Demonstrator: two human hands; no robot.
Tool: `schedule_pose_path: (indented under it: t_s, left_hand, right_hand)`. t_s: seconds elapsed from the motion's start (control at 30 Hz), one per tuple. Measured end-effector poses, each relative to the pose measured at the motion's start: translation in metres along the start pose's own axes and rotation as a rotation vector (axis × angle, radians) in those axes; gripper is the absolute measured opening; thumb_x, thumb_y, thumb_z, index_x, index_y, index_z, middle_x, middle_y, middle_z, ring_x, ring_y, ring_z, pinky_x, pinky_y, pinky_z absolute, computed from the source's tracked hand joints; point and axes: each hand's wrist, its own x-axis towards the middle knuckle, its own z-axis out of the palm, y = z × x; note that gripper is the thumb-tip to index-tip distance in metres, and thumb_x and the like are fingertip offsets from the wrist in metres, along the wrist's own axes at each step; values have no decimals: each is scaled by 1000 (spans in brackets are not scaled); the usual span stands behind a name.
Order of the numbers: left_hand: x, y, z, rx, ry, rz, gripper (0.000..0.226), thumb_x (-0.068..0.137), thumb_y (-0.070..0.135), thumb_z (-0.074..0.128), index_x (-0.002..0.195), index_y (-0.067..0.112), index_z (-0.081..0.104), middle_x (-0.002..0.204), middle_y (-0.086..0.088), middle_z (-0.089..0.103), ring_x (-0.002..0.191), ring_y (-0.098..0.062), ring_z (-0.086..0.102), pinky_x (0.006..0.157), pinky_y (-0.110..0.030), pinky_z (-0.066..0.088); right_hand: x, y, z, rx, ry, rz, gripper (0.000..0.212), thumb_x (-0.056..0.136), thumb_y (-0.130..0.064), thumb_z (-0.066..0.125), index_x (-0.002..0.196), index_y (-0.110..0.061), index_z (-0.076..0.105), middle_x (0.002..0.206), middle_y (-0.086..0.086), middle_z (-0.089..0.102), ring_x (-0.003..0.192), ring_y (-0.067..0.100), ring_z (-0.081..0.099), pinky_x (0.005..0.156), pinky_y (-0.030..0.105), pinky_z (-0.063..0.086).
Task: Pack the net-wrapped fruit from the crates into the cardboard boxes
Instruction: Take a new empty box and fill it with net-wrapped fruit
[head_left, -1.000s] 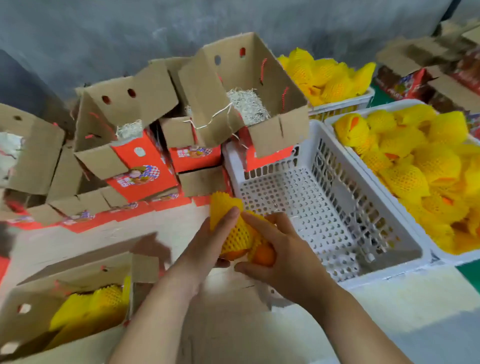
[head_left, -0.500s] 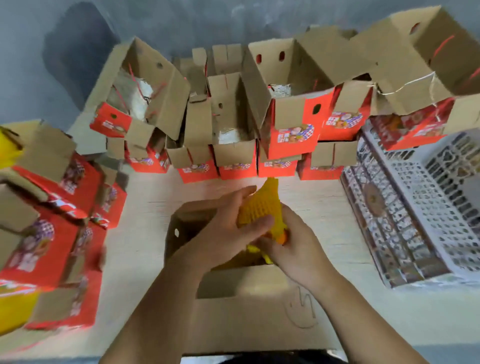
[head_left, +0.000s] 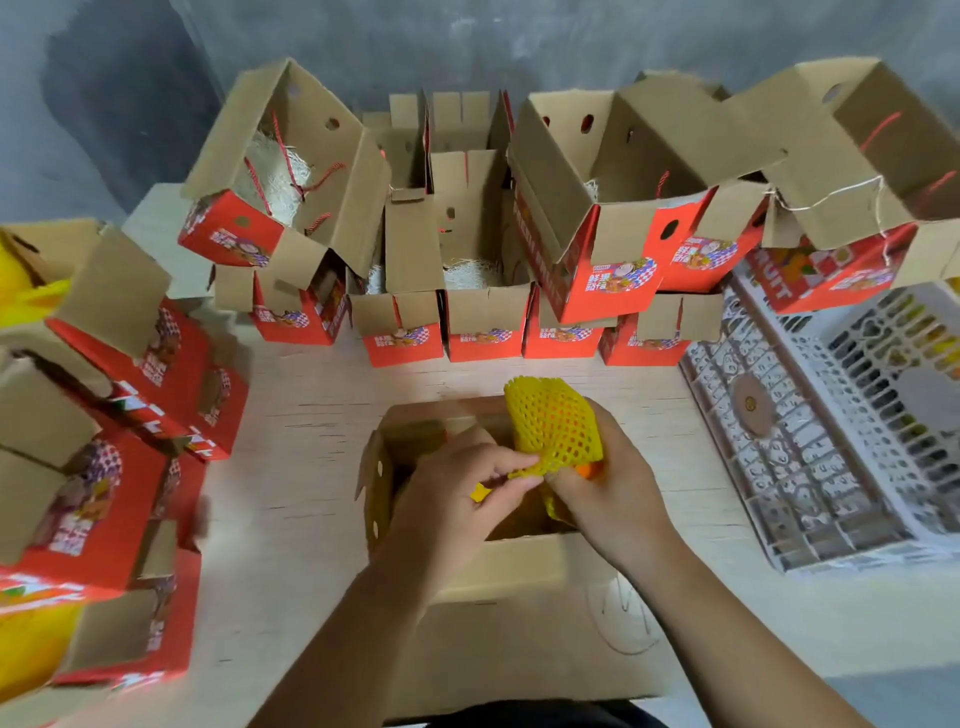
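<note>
The net-wrapped fruit (head_left: 555, 428) is held above the open top of the cardboard box (head_left: 498, 613) nearest the person, at the middle of the tabletop (head_left: 301, 431). The yellow foam net covers most of the fruit; a patch of orange skin shows at the net's lower right edge.

Right hand (head_left: 615, 486): grip closed round the fruit's lower right side, fingers curled under it.

Left hand (head_left: 457, 493): grip narrow, thumb and fingertips pinching the lower left edge of the net.

More yellow net is partly visible inside the box, below the hands.

A row of open red-and-brown boxes (head_left: 485, 312) stands along the far edge of the tabletop, several with pale shredded filling in the bottom; further boxes are stacked on top of the row, tilted. Other red boxes (head_left: 130, 415) lie to the left, blurred. A white perforated plastic crate (head_left: 810, 441) sits to the right of the near box, apart from it.
</note>
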Motion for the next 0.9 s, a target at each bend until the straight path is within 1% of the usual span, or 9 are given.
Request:
schedule_pose_path:
  t_s: [0.1, 0.17, 0.23, 0.3, 0.37, 0.53, 0.63, 0.8, 0.9]
  left_hand:
    - [-1, -1, -1, -13, -28, 33, 21, 95, 47, 69, 106, 31, 75, 86, 13, 60, 81, -9, 62, 71, -22, 50]
    - [3, 3, -2, -60, 1, -20, 27, 95, 58, 64, 100, 33, 72, 89, 14, 63, 86, -9, 64, 74, -17, 48]
    - [7, 12, 2, -298, 79, -312, 43, 87, 71, 63, 107, 33, 66, 101, 16, 67, 96, -5, 65, 85, -15, 47]
    - [14, 16, 7, -726, -31, -674, 79, 75, 75, 73, 135, 27, 57, 128, 10, 67, 120, -9, 63, 107, -35, 47]
    - [16, 16, 12, -950, -138, -808, 83, 77, 60, 78, 144, 17, 54, 138, -6, 66, 131, -23, 61, 118, -50, 39]
    - [12, 8, 26, -818, -231, -799, 65, 80, 54, 79, 137, 27, 61, 131, -1, 71, 126, -22, 65, 114, -49, 44]
    - [12, 10, 39, -617, -134, -807, 65, 70, 61, 83, 126, 33, 66, 117, 5, 76, 110, -13, 71, 99, -39, 54]
    - [18, -3, 32, -851, 68, -973, 70, 76, 59, 84, 134, 27, 63, 129, -1, 72, 119, -20, 69, 108, -48, 50]
    - [23, -17, 26, -1042, 274, -1068, 64, 80, 44, 83, 135, 21, 59, 127, -6, 72, 114, -22, 72, 96, -42, 58]
  right_hand:
    - [-4, 3, 4, -11, 6, 16, 58, 84, -36, 78, 133, -54, 53, 128, -19, 64, 118, 1, 60, 94, 31, 53]
    - [-8, 2, 4, 47, -9, 3, 55, 84, -44, 77, 133, -53, 54, 124, -17, 66, 114, 2, 63, 89, 20, 53]
    - [-12, -1, 5, 110, -41, -25, 56, 84, -48, 75, 136, -48, 55, 120, -16, 67, 108, 6, 66, 83, 16, 51]
    - [-15, -2, 7, 130, -83, -52, 58, 83, -42, 75, 138, -44, 55, 116, -16, 67, 104, 8, 66, 80, 15, 49]
    - [-15, -1, 7, 56, -128, -48, 60, 83, -42, 75, 140, -41, 55, 113, -19, 65, 100, 8, 64, 79, 21, 48]
    - [-13, 4, -5, -381, -50, -6, 56, 79, -68, 61, 131, -47, 55, 92, -14, 49, 81, 6, 54, 60, 31, 47]
    - [-6, 6, -10, -440, -64, -9, 47, 77, -69, 66, 118, -45, 60, 91, -10, 46, 79, 9, 52, 57, 29, 41]
    - [10, 15, -18, 40, -56, 277, 51, 76, -48, 82, 124, -39, 67, 116, -12, 68, 103, 6, 67, 83, 33, 58]
    - [14, 22, -25, 506, 46, 646, 31, 79, -43, 83, 106, -30, 75, 115, 8, 72, 93, 25, 74, 66, 44, 63]
